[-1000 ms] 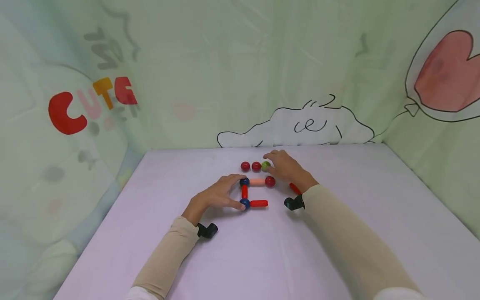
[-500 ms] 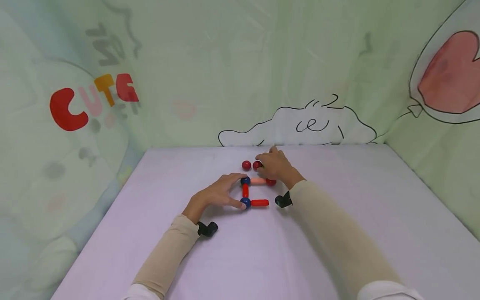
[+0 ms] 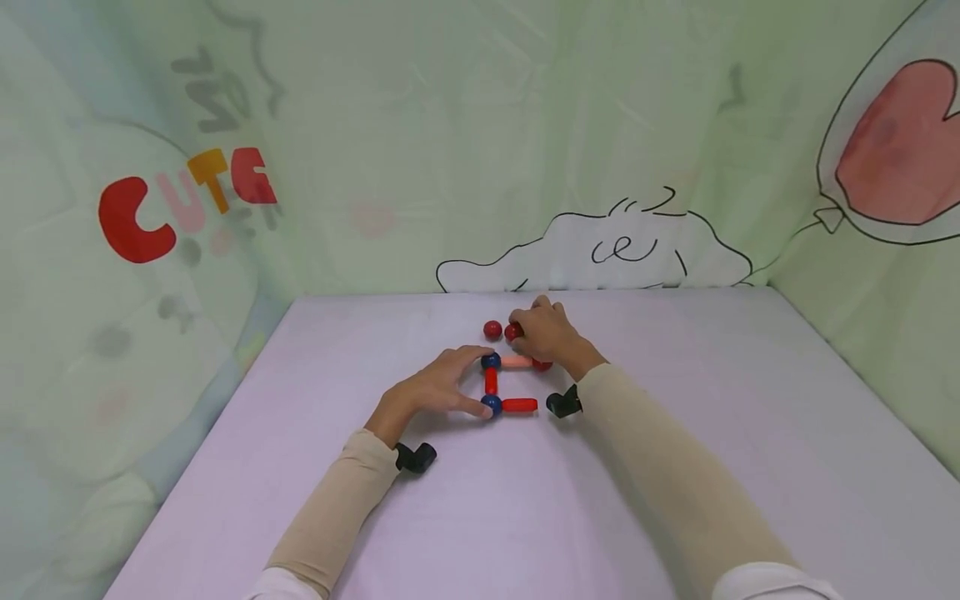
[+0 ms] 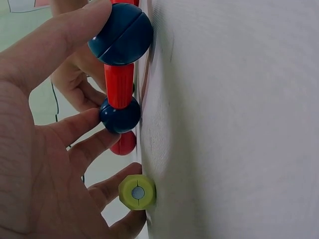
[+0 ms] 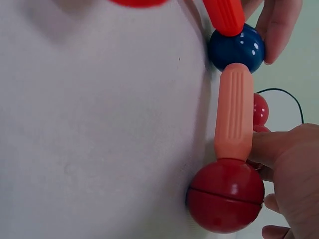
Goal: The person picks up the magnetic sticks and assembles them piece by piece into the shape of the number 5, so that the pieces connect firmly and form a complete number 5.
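Note:
My left hand [image 3: 444, 385] spans an open frame of toy building rods and balls, thumb on the near blue ball [image 3: 491, 406] and index finger at the far blue ball [image 3: 491, 361]. A red rod [image 4: 119, 85] joins these balls. From the near one another red rod [image 3: 519, 405] points right; from the far one a pink rod [image 5: 234, 112] runs to a red ball [image 5: 227, 195]. My left hand's lower fingers touch a yellow-green rod [image 4: 138, 192]. Behind the frame, my right hand [image 3: 550, 332] curls around the green ball, now hidden, beside a loose red ball [image 3: 512, 332].
A second loose red ball [image 3: 492, 331] sits left of the right hand. The pale table [image 3: 480, 517] ends at the back against a printed fabric wall [image 3: 360, 217].
My right hand has moved a little left and its fingers have closed in over the green ball, hiding it. The left hand and the frame have stayed in place.

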The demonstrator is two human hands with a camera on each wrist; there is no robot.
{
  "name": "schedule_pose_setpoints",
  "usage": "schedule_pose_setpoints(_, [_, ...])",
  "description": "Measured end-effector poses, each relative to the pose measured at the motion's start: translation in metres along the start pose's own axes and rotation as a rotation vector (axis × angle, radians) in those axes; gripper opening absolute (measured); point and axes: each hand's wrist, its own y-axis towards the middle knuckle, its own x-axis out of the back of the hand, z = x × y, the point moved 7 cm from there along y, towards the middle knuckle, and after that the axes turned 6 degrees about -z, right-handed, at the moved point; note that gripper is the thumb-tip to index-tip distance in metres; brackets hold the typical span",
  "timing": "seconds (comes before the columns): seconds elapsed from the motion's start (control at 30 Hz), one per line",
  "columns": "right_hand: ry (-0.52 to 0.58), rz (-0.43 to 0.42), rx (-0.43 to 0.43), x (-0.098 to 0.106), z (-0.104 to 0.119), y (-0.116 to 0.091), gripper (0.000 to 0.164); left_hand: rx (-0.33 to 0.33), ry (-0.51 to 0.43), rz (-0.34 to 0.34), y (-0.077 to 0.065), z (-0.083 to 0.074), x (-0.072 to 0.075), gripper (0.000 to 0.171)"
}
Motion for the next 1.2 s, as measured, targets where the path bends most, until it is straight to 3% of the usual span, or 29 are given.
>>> schedule_pose_setpoints(0.23, [0.140, -0.026, -0.055, 0.006, -0.005, -0.013, 0.052, -0.003, 0.003, 0.015, 0.001, 0.002, -0.002, 0.094])
schedule_pose_setpoints(0.37, [0.166, -0.056, -0.072, 0.009, -0.011, -0.019, 0.052, 0.002, -0.003, 0.020, 0.001, 0.002, -0.003, 0.096])
schedule_pose_setpoints(0.63, [0.250, -0.100, -0.019, 0.030, -0.006, -0.035, 0.050, 0.000, 0.022, 0.016, 0.001, 0.003, -0.002, 0.098])
schedule_pose_setpoints(1.03, [0.376, -0.083, 0.047, 0.040, -0.005, -0.059, 0.041, 0.016, 0.005, 0.016, 0.002, 0.003, -0.002, 0.094])
schedule_pose_setpoints(1.2, [0.414, -0.012, 0.043, 0.040, -0.007, -0.067, 0.043, 0.020, 0.003, 0.020, 0.002, 0.003, -0.001, 0.093])
